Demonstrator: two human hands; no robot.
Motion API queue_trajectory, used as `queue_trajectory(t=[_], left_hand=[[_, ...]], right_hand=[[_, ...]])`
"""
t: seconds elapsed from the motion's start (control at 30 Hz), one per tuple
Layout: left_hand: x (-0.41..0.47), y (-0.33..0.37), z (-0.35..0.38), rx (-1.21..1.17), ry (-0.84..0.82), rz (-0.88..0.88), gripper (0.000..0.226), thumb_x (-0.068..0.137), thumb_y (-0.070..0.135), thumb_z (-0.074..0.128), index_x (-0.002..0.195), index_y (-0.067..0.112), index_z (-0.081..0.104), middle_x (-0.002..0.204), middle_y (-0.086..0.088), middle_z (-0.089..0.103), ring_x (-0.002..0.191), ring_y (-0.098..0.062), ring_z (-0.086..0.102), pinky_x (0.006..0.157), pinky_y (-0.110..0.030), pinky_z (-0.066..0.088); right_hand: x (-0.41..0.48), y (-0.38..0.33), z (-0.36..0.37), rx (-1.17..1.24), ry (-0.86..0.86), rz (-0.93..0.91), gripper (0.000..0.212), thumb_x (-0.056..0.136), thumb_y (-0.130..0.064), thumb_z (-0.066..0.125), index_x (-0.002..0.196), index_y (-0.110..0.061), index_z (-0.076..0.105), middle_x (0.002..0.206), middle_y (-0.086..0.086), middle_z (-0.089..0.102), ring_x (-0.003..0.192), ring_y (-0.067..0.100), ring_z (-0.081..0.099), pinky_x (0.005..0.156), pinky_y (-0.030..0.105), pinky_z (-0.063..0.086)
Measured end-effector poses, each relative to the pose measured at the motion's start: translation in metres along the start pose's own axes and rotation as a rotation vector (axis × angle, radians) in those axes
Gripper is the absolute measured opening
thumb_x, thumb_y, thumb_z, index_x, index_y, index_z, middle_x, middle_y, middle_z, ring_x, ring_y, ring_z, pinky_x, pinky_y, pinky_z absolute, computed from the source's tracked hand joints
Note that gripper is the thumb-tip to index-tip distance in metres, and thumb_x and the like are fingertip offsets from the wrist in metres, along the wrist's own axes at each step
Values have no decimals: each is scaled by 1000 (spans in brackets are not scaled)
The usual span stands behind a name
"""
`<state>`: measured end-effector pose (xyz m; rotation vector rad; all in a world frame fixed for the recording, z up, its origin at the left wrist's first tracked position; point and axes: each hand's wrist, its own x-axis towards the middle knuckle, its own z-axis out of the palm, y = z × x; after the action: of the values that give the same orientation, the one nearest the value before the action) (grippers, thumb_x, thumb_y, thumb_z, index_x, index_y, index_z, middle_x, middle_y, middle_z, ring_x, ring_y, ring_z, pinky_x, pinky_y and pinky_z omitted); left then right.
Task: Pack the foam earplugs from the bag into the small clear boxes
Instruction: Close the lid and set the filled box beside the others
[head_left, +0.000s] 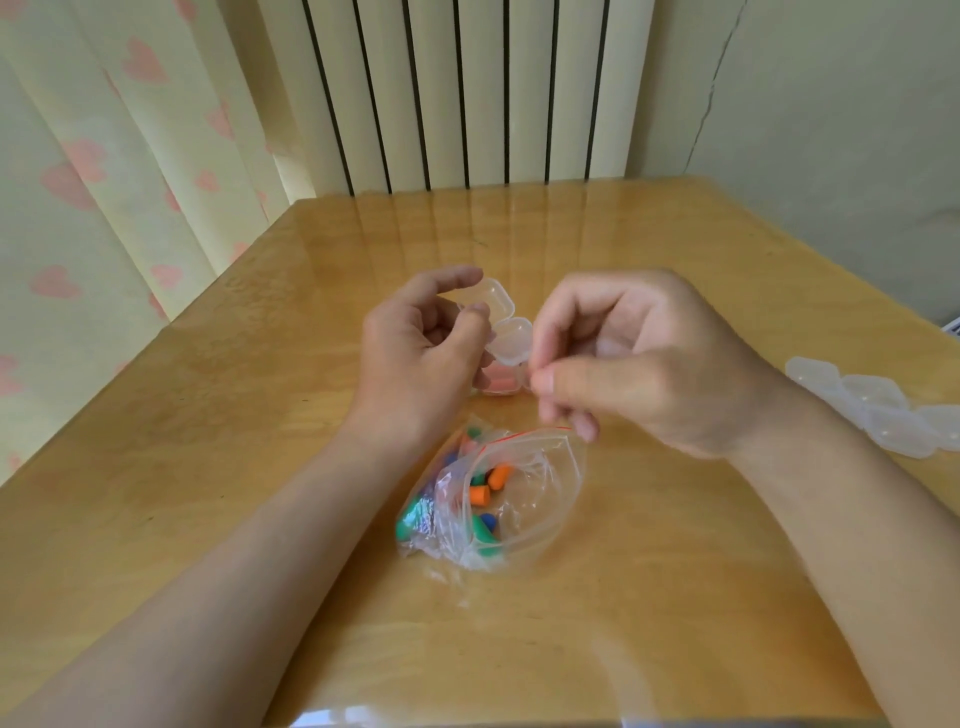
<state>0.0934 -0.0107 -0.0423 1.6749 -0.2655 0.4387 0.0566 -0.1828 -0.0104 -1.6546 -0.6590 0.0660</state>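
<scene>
The opened bag (540, 512) of foam earplugs (485, 492) lies on the table (208, 415) below both hands. Its long axis slants up toward the right hand (623, 358), the nearer one. That hand's thumb and forefinger are pressed together, and what they pinch, if anything, cannot be made out. Between the hands sits a small clear box (511, 340) with pink inside. The left hand (415, 343) curls beside it, its grip unclear. Spare boxes (883, 410) are cut off at the right.
</scene>
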Motion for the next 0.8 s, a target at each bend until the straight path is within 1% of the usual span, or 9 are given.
queue_trajectory(t=[0.1,0.17,0.27,0.4,0.5,0.53,0.6,0.7,0.8], left_hand=[[1,-1,0,-16,-18,-15,26,93,4,63,119,9,65,73,-27,60,51,-13,61,54,-25,53],[1,-1,1,-24,-38,-25,30,93,3,64,123,7,63,74,-22,58,52,-12,61,53,-23,52],[1,-3,1,-28,-40,-38,32,92,3,65,124,7,63,75,-18,57,54,-11,61,54,-25,53],[2,-2,2,-57,-48,-83,32,92,1,65,124,7,62,77,-19,57,53,-10,61,54,-26,53],[1,0,3,-99,-47,-131,31,92,-1,64,122,7,63,78,-19,56,53,-9,61,53,-26,53],[0,1,3,-116,-46,-150,30,92,-1,64,121,7,63,79,-19,57,54,-10,61,52,-27,53],[-1,1,5,-135,-47,-182,30,92,0,64,121,7,62,79,-18,57,55,-11,62,51,-29,53],[-4,0,8,-140,-67,-209,30,93,0,63,122,6,61,77,-15,56,55,-12,63,51,-32,54],[-6,-1,11,-111,-92,-212,29,93,1,63,121,10,62,74,-14,58,56,-15,64,54,-32,57]], right_hand=[[-6,-3,4,-66,-337,200,6,84,8,71,81,3,70,71,15,72,65,23,72,51,33,56],[-7,-1,6,-261,-404,268,6,87,3,71,82,0,74,73,13,74,66,17,72,55,32,58],[-5,1,7,-518,-387,308,10,86,-9,71,81,-14,79,67,5,74,63,14,72,59,37,59],[-4,3,4,-682,-316,281,17,88,-18,68,75,-19,78,51,-18,61,52,0,55,68,24,52],[-2,11,0,-827,-277,164,24,91,-23,67,71,-12,73,56,-1,53,64,12,27,99,28,38],[-2,13,0,-843,-264,143,24,92,-25,67,73,-12,73,59,1,55,62,14,42,101,29,36],[-1,15,1,-838,-262,143,23,92,-28,66,76,-15,75,63,-1,61,71,13,56,99,35,41],[-2,14,7,-859,-267,142,32,93,-31,63,62,-27,68,58,-7,57,68,14,49,96,46,45],[-1,10,10,-885,-241,156,39,89,-24,66,52,-29,57,50,-11,50,57,12,42,82,41,51]])
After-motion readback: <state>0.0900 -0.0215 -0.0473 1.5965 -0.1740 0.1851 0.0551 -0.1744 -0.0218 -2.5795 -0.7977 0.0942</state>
